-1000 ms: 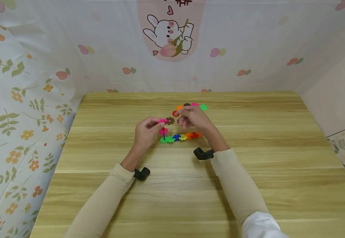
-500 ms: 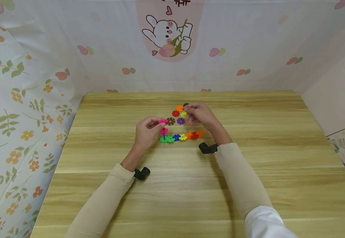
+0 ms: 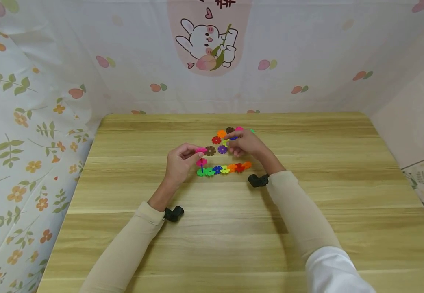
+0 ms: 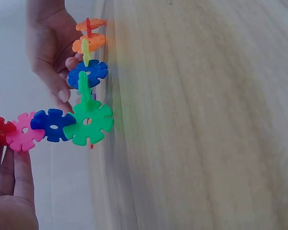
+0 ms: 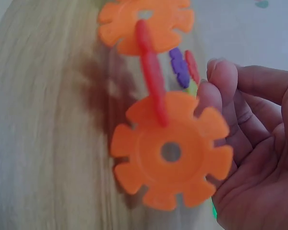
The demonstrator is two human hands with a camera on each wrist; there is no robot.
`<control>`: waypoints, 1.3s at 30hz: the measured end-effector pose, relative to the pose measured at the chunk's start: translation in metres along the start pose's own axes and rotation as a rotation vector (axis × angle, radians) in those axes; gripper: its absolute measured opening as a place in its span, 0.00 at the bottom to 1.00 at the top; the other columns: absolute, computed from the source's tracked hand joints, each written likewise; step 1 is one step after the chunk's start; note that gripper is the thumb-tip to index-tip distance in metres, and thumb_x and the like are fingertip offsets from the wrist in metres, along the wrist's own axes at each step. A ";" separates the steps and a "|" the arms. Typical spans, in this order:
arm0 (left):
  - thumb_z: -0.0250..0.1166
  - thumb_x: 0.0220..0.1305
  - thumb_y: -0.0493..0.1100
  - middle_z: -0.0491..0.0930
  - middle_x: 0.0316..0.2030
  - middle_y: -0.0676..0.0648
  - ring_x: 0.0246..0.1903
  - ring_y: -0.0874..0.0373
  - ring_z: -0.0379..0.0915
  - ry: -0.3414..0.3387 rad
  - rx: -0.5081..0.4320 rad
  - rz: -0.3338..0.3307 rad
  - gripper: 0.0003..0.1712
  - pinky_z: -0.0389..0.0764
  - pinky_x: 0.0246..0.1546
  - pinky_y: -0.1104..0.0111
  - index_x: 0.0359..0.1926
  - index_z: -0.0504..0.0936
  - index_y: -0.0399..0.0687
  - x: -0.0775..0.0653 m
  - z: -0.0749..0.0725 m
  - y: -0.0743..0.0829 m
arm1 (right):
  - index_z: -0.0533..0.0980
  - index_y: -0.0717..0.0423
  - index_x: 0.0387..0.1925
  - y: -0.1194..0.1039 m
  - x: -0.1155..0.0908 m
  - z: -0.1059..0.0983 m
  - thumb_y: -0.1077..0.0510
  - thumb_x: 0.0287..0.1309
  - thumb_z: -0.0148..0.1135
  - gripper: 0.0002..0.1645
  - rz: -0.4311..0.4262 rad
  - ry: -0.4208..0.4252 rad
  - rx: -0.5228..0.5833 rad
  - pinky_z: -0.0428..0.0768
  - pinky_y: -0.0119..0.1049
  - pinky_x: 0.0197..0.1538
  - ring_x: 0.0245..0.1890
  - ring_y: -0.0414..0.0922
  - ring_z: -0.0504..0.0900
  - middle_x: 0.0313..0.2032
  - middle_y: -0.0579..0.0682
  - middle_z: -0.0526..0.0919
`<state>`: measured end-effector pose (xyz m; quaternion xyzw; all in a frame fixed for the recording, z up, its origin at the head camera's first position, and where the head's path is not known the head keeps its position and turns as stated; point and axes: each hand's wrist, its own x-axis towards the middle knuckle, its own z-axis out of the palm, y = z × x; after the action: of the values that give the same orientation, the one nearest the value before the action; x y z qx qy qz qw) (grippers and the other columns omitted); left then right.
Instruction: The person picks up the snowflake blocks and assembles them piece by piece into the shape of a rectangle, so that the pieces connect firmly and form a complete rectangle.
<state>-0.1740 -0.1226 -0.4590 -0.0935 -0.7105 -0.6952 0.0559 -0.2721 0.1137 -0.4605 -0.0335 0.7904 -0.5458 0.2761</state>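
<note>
With your left hand [image 3: 179, 160] pinching the pink notched plastic disc [image 3: 201, 151] atop the linked multicoloured plastic column [image 3: 201, 162], a sideways tug could pull it apart while your right hand [image 3: 248, 144], grip unclear, hangs by the yellow notched plastic disc [image 3: 224, 143].

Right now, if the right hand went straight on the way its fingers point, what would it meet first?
For the right hand, most likely the yellow notched disc just ahead, with the red notched disc beyond. Height is hard to judge here, so it might pass above them.
</note>
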 end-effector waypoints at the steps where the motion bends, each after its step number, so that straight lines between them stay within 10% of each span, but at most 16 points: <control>1: 0.66 0.59 0.27 0.83 0.40 0.29 0.37 0.48 0.83 -0.002 -0.003 0.000 0.08 0.82 0.37 0.75 0.40 0.82 0.26 0.000 0.000 0.000 | 0.77 0.55 0.57 0.001 0.001 0.000 0.58 0.67 0.59 0.18 -0.004 -0.011 -0.017 0.82 0.35 0.26 0.16 0.43 0.77 0.24 0.56 0.81; 14: 0.68 0.60 0.33 0.84 0.37 0.33 0.38 0.40 0.81 -0.021 0.008 0.049 0.07 0.83 0.40 0.72 0.38 0.83 0.31 -0.003 -0.002 0.001 | 0.79 0.51 0.53 0.005 0.006 0.006 0.59 0.64 0.62 0.16 -0.034 -0.077 -0.235 0.81 0.35 0.24 0.14 0.44 0.76 0.21 0.54 0.81; 23: 0.68 0.60 0.31 0.84 0.38 0.33 0.35 0.61 0.82 -0.025 0.001 0.059 0.07 0.83 0.41 0.72 0.38 0.83 0.31 -0.003 -0.002 0.001 | 0.79 0.51 0.52 0.003 0.010 0.008 0.60 0.63 0.61 0.15 -0.028 -0.089 -0.329 0.81 0.35 0.24 0.15 0.45 0.76 0.21 0.53 0.80; 39: 0.69 0.59 0.33 0.85 0.37 0.35 0.35 0.54 0.83 -0.013 0.015 0.037 0.07 0.83 0.40 0.72 0.37 0.83 0.32 -0.001 -0.001 0.000 | 0.71 0.63 0.37 -0.001 0.013 0.005 0.61 0.61 0.64 0.11 0.013 -0.092 -0.383 0.83 0.34 0.26 0.15 0.42 0.78 0.21 0.53 0.81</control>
<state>-0.1730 -0.1235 -0.4595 -0.1106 -0.7143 -0.6880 0.0646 -0.2806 0.1043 -0.4658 -0.1054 0.8666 -0.3814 0.3039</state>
